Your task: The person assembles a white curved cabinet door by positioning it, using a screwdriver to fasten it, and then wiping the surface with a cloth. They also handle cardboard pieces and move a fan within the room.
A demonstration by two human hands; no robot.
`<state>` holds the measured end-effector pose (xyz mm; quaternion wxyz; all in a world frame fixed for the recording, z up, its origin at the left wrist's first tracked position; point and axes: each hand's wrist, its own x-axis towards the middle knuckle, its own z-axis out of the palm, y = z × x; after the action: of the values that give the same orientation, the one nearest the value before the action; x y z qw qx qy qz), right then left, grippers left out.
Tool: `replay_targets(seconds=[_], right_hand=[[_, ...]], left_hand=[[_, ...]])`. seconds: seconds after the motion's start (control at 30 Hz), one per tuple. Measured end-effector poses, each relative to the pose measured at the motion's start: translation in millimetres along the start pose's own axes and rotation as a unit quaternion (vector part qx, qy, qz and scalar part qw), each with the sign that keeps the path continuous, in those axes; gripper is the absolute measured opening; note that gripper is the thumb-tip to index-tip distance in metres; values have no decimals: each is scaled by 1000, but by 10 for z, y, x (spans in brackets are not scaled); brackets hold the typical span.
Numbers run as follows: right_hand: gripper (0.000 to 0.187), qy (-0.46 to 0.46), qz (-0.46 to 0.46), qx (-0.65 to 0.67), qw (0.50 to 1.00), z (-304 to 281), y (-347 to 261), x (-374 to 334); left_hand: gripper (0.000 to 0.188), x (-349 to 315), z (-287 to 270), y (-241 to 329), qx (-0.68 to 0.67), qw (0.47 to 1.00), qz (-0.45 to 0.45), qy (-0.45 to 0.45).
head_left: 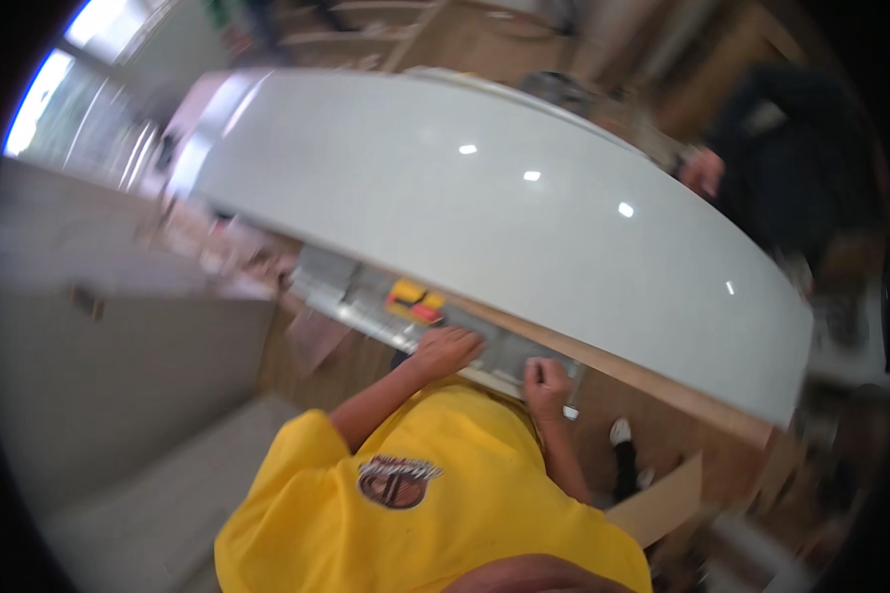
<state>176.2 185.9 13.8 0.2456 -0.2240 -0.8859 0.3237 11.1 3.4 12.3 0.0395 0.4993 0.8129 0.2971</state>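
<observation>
My left hand lies at a narrow grey open drawer or tray, its fingers bent together over the grey surface. What those fingers hold, if anything, is hidden. To its right, my right hand is closed with thumb and fingers drawn in near the right end of the tray; anything inside it is too small to make out. Just beyond my left hand, a yellow and red object rests on the tray, its kind blurred. A long white glossy countertop with a wooden edge stretches beyond both hands.
At the far right, a person in dark clothes stands by the countertop. An open cardboard box is on the floor at lower right, near a leg with a white shoe. Grey panels stand to the left.
</observation>
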Motion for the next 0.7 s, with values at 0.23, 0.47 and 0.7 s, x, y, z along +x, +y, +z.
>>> replay_targets(seconds=[0.23, 0.47, 0.7], right_hand=[[10, -88, -48, 7, 995, 183, -173, 67], [10, -209, -130, 19, 969, 942, -1329, -23], [13, -214, -161, 11, 963, 1909, -2170, -103]], left_hand=[[17, -354, -92, -62, -154, 981, -109, 39], [19, -1838, -845, -176, -130, 952, -275, -43], [23, -3905, -1076, -656, -43, 861, -489, -132]])
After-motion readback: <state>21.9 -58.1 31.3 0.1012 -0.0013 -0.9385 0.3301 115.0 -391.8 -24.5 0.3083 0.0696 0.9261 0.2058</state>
